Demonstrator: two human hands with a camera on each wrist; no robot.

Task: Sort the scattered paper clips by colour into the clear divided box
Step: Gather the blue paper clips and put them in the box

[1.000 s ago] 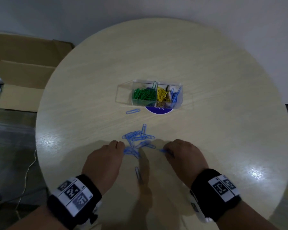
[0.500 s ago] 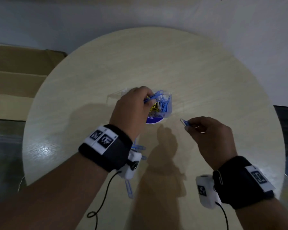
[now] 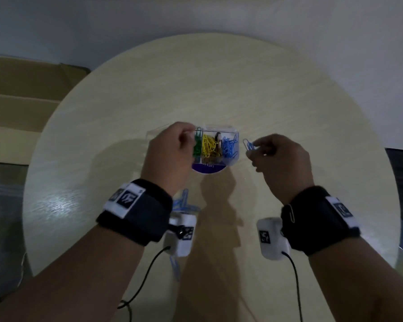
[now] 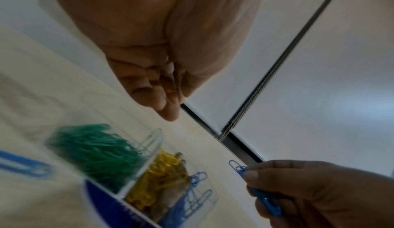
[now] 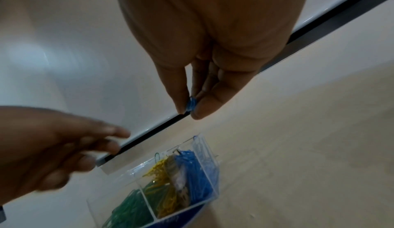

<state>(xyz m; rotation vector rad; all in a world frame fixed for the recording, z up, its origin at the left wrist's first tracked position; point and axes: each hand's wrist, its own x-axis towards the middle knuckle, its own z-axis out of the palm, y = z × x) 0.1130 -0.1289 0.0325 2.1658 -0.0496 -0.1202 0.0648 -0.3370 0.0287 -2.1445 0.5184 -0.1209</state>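
Note:
The clear divided box (image 3: 219, 129) stands mid-table with green clips (image 3: 197, 147), yellow clips (image 3: 208, 145), a dull brownish lot and blue clips (image 3: 230, 147) in separate compartments. My left hand (image 3: 191, 133) hovers over the box's left end above the green clips; its fingers (image 5: 102, 140) look loosely extended with nothing in them. My right hand (image 3: 254, 147) is just right of the box and pinches a few blue clips (image 3: 248, 144) between thumb and fingertips (image 5: 181, 103). More blue clips (image 3: 183, 203) lie on the table, partly hidden under my left wrist.
One more blue clip (image 3: 175, 266) lies near the table's front edge. A blue round label (image 3: 207, 169) shows under the box. A silver clip (image 3: 291, 213) hangs on my right wristband. Cardboard boxes (image 3: 21, 101) sit on the floor to the left.
My left hand has let its blue clips go into the box and shifted left over the green compartment. My right hand rose toward the box's right side, still pinching its clips.

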